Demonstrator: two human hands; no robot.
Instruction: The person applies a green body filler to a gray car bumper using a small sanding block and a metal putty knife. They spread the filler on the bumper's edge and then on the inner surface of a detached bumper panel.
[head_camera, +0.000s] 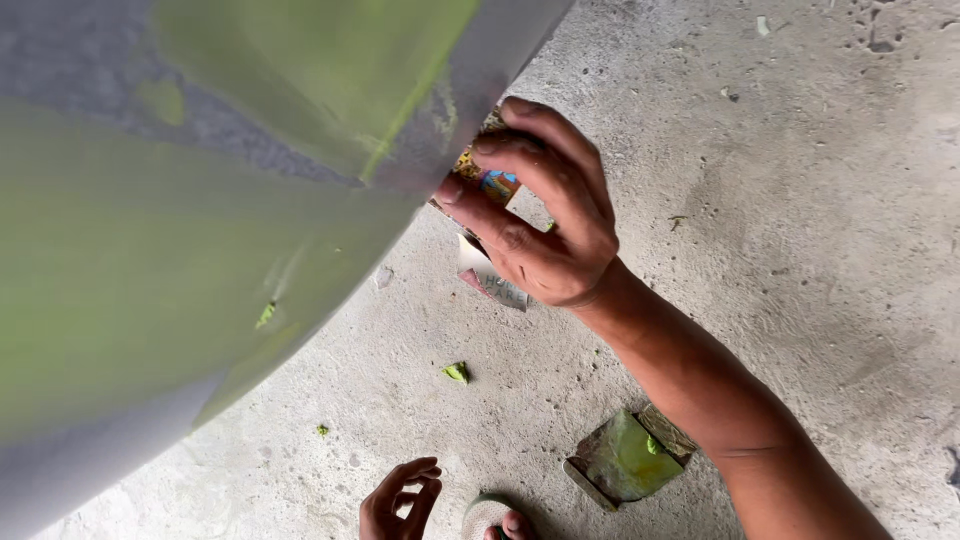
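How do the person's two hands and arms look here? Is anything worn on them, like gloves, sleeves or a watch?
Both are bare. The right hand wears no glove or ring that shows, and its forearm is uncovered down to the frame edge, with no sleeve, watch or band. The left hand shows only in part at the bottom edge, also ungloved; its wrist and arm are out of view.

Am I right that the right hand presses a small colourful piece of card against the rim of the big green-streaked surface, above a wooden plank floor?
Not quite: the floor is rough grey concrete, not wooden planks, as the head view shows. The rest holds: the right hand presses a small colourful card piece against the rim of the big green-streaked surface.
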